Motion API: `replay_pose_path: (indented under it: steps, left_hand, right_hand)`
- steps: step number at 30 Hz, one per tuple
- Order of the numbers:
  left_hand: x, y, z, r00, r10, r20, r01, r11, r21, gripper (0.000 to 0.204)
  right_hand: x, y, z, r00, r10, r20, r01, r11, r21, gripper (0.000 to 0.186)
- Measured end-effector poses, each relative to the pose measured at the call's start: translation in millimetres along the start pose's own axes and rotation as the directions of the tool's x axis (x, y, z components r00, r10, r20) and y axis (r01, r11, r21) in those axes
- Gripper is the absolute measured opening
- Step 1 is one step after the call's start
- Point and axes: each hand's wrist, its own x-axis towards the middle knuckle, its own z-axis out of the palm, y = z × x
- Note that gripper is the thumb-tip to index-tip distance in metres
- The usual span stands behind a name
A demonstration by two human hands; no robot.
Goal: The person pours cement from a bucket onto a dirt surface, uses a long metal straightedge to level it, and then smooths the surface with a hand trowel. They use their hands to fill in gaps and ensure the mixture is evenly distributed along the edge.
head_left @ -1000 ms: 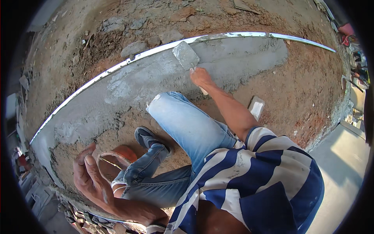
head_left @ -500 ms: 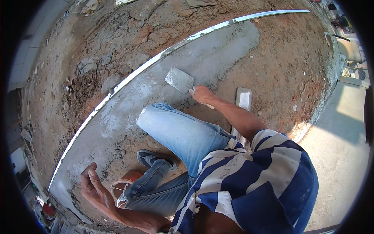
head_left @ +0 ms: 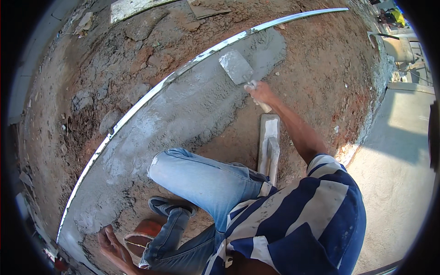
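Two bare hands are out by the wet cement point(head_left: 172, 112), one near each end of it. The right hand point(head_left: 260, 91) is just off its near edge, with fingers wrapped tight round the handle of a trowel point(head_left: 236, 67). The trowel's flat blade is over the wet cement, near its right end; I cannot tell if the whole blade touches it. The left hand point(head_left: 113, 250) is close to the wet cement's left end, fingers loose and a bit bent, with nothing seen in it.

On the near side of the wet cement, a red bucket point(head_left: 149, 227) sits toward its left end. A shoe point(head_left: 161, 207) and a bent knee point(head_left: 176, 167) are on that side too, and the knee comes very close to the wet cement. A long float point(head_left: 269, 146) lies on the dirt point(head_left: 321, 91) nearer its right end.

Along the far edge of the wet cement runs a thin white strip point(head_left: 220, 45), with a stone point(head_left: 110, 121) past it.

If the blade tips, its corner could dig a groove. A hard push could bend the strip. If the person leans too far, the knee could make a dent.
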Motion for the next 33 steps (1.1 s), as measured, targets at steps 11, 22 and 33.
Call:
replay_pose_path:
  steps: [11,22,33]
  left_hand:
    - [-10,-115,11,0.841,-0.001,0.542,-0.086,0.987,0.137,0.041]
    - [10,-62,26,0.778,-0.239,0.581,0.219,0.97,0.106,0.047]
    - [9,-62,25,0.674,-0.442,0.592,0.363,0.896,0.256,0.042]
  right_hand:
    - [109,9,-47,0.991,-0.005,-0.133,-0.072,0.821,-0.566,0.044]
    - [163,33,-117,0.964,0.167,-0.209,-0.255,0.81,-0.528,0.039]
    - [198,72,-176,0.974,0.026,-0.227,-0.178,0.709,-0.682,0.044]
